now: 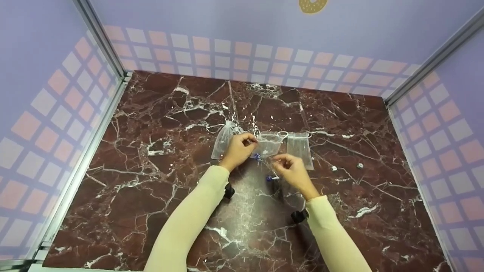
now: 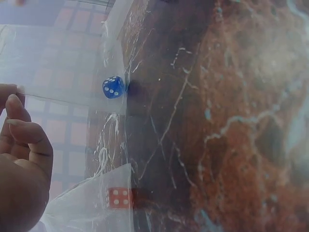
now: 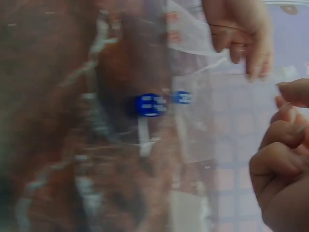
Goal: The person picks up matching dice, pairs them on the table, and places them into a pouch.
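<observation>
the dark red table (image 1: 124, 211) looks smooth and shiny, so i think a bumped die could roll away. the left hand (image 1: 239, 149) pinches the edge of the middle bag (image 1: 270, 145) between finger and thumb. if that pinch slips, the thin cloth could flop and fold shut. the right hand (image 1: 293, 172) has bent fingers near the same bag; i cannot tell if it pinches cloth or only air. if both hands tug, the soft bag could tip, and the bagged blue die (image 1: 257, 156), down at its bottom edge, could tumble about. the loose blue die (image 1: 269, 178) sits on the table just beside the right hand, so that hand could knock it.

now i count, big things first. one table. two hands. three see-through bags: the middle bag, the left bag (image 1: 224, 138) with a bunched-up neck, and the right bag (image 1: 298, 149) lying flat. two black boxes (image 1: 228, 190), one by each wrist. two blue dice, one bagged, one loose. two white dice (image 1: 334, 168) on the table, right of the right bag. one red die (image 2: 119, 198) shows in the left bag, but the right wrist view has two red spots there, so maybe there are two.
</observation>
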### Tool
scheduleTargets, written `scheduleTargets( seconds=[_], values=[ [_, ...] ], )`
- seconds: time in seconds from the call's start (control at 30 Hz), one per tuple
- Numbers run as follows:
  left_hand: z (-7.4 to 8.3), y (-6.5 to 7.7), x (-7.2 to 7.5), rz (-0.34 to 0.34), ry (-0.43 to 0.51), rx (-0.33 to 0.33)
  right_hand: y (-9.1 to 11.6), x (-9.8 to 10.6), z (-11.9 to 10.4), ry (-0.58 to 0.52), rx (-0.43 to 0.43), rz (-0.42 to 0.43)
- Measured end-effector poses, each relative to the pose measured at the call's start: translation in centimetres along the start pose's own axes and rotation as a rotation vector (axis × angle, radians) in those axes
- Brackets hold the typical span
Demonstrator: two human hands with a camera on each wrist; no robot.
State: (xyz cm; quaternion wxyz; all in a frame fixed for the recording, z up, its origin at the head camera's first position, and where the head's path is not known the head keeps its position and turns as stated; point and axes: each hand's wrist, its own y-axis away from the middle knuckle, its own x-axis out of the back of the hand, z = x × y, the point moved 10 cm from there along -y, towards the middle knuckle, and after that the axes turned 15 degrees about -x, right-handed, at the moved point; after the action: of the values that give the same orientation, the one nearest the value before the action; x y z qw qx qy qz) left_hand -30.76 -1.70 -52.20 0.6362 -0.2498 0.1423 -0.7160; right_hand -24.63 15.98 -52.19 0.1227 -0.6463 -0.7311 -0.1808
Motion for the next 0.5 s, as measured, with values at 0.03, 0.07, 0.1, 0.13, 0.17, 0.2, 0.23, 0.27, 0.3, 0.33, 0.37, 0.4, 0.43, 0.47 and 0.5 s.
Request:
scheduleTargets(
  seconds=[0.03, 0.07, 0.1, 0.13, 0.17, 0.2, 0.23, 0.27, 0.3, 0.33, 0.37, 0.4, 0.43, 0.47, 0.5],
  values=[
    [0.0, 0.0, 0.0, 0.003, 0.004, -0.001, 0.0, -0.5, 0.6, 0.047, -0.014, -0.017],
    [0.0, 0.0, 0.0, 0.004, 0.007, 0.000, 0.0, -0.9, 1.3, 0.087, -0.031, -0.037],
    [0.0, 0.0, 0.0, 0.002, 0.009, 0.001, 0.0, -1.4, 1.9, 0.124, -0.046, -0.059],
    [0.1, -0.1, 0.0, 0.001, 0.013, 0.000, 0.0, -1.8, 2.4, 0.156, -0.058, -0.080],
    [0.3, -0.1, 0.0, -0.002, 0.016, -0.002, 0.0, -2.1, 2.8, 0.184, -0.068, -0.097],
    [0.7, -0.1, 0.0, -0.005, 0.018, -0.004, 0.0, -2.4, 3.2, 0.199, -0.075, -0.115],
    [1.3, -0.1, 0.0, -0.010, 0.020, -0.008, 0.1, -2.7, 3.5, 0.208, -0.081, -0.129],
    [1.8, -0.2, 0.1, -0.016, 0.024, -0.010, 0.1, -2.9, 3.8, 0.212, -0.087, -0.137],
    [2.4, -0.2, 0.1, -0.021, 0.027, -0.013, 0.2, -3.0, 3.9, 0.218, -0.084, -0.141],
    [3.0, -0.2, 0.2, -0.026, 0.030, -0.015, 0.2, -3.1, 4.0, 0.223, -0.084, -0.143],
    [3.5, -0.2, 0.2, -0.033, 0.032, -0.014, 0.2, -3.2, 4.2, 0.230, -0.083, -0.141],
    [4.0, -0.2, 0.3, -0.037, 0.033, -0.013, 0.2, -3.3, 4.2, 0.241, -0.079, -0.139],
    [4.0, -0.3, 0.3, -0.040, 0.032, -0.011, 0.3, -3.3, 4.3, 0.253, -0.072, -0.135],
    [3.6, -0.3, 0.2, -0.042, 0.028, -0.010, 0.3, -3.4, 4.3, 0.268, -0.066, -0.129],
    [3.2, -0.2, 0.1, -0.042, 0.026, -0.009, 0.3, -3.4, 4.3, 0.283, -0.061, -0.123]
  ],
)
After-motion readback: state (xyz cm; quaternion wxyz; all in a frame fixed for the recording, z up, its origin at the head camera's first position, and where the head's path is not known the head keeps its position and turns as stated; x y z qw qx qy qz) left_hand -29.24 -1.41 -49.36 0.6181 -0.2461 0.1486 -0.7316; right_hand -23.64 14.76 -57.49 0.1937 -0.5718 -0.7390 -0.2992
